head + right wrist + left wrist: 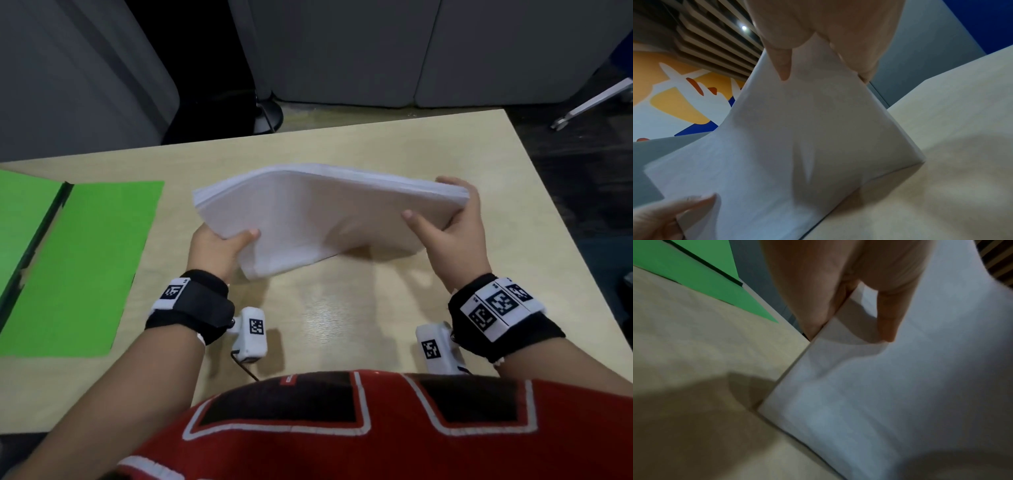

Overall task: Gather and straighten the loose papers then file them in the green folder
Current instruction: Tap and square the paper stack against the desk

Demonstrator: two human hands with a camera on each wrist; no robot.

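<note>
A thick stack of white papers point(318, 212) stands on its long lower edge on the wooden table point(342, 318), leaning and bowed. My left hand point(222, 246) grips its left side, thumb on the near face. My right hand point(445, 226) grips its right side, thumb in front and fingers behind. The green folder point(82, 260) lies open and flat at the table's left. The left wrist view has the thumb point(888, 321) pressed on the paper point(900, 386), and the folder point(715, 280) beyond. The right wrist view has the stack point(797, 138) pinched at its top by the hand point(818, 32).
The table's far edge point(308, 130) and right edge drop to dark floor. Grey partition panels point(376, 51) stand behind. A white chair leg with a caster point(592, 102) is at the far right. Bare tabletop lies between the stack and my body.
</note>
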